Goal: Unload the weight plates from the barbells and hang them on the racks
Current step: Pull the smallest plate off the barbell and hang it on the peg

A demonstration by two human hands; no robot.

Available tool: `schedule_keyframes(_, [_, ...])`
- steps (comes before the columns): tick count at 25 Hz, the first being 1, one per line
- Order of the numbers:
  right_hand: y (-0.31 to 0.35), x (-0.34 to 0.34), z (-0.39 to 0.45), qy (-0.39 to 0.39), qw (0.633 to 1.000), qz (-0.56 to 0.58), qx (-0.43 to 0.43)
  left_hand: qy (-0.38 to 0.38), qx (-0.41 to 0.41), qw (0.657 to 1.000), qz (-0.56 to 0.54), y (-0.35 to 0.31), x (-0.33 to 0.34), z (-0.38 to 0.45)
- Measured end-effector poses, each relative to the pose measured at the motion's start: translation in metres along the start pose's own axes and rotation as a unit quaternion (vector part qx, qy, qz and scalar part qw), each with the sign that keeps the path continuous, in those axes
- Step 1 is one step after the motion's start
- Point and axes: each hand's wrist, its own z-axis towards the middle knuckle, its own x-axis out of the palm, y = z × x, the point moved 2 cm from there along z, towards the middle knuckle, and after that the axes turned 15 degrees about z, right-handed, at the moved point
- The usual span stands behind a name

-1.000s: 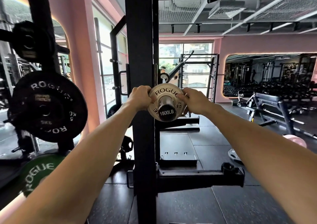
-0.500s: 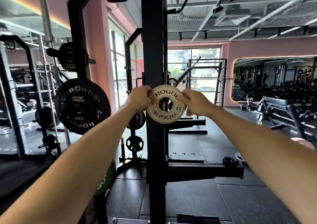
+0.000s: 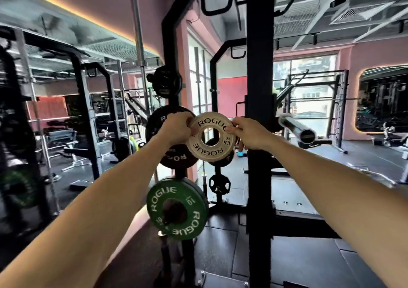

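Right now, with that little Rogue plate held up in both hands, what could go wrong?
1. Only the fingertips of the left hand and right hand pinch the 0.5 kg plate; it could slip and drop.
2. The bare barbell sleeve juts out beside the right hand and could catch a knuckle or forearm.

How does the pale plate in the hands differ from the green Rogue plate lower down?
The pale plate is marked 0.5; the green plate is marked 10 and looks thicker. The pale plate is held in the air by the left hand and right hand, its hole open; the green plate hangs on the rack. Both read ROGUE.
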Motion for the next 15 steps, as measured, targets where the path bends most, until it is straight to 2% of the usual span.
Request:
schedule_keyframes(3, [0.040, 0.068, 0.025, 0.013, 0.999, -0.026, -0.020, -0.006, -0.019, 0.999, 0.028, 0.078, -0.020, -0.015])
schedule_keyframes(7, [0.080, 0.149, 0.064, 0.051, 0.998, 0.034, -0.026, 0.004, -0.035, 0.998, 0.047, 0.173, -0.040, -0.027])
schedule_keyframes(15, [0.109, 0.264, 0.155, 0.105, 0.992, 0.053, -0.048, 0.005, -0.087, 0.996, 0.028, 0.307, -0.040, -0.017])
